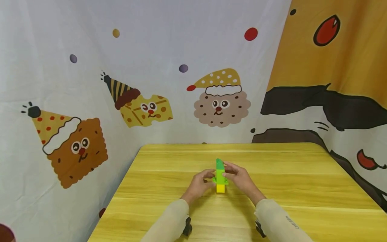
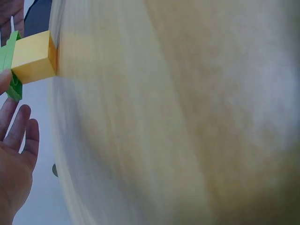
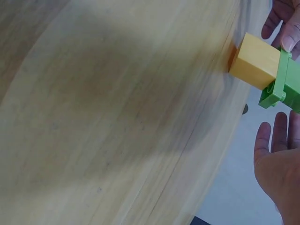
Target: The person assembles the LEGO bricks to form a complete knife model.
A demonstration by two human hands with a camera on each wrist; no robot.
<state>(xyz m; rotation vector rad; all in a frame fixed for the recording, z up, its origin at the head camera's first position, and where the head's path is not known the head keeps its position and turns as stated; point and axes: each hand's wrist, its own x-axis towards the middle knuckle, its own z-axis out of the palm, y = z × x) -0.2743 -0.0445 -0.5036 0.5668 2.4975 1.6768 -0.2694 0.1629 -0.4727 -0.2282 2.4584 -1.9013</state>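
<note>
A small tower of toy building blocks stands upright on the wooden table (image 1: 163,188). It has a yellow block (image 1: 220,188) at the bottom, a wider light green piece (image 1: 220,177) above that, and a darker green block (image 1: 219,164) on top. From the left, my left hand (image 1: 198,184) pinches the side of the light green piece, its thumb low near the yellow block. My right hand (image 1: 241,176) grips the upper green blocks from the right, with its thumb on the near face. Both wrist views show the yellow block (image 2: 35,56) resting on the tabletop.
A white cloth backdrop (image 1: 151,50) with printed cartoon snacks hangs behind the table. Its printed orange and black area (image 1: 347,64) lies at the right. The table's far edge runs close to the cloth.
</note>
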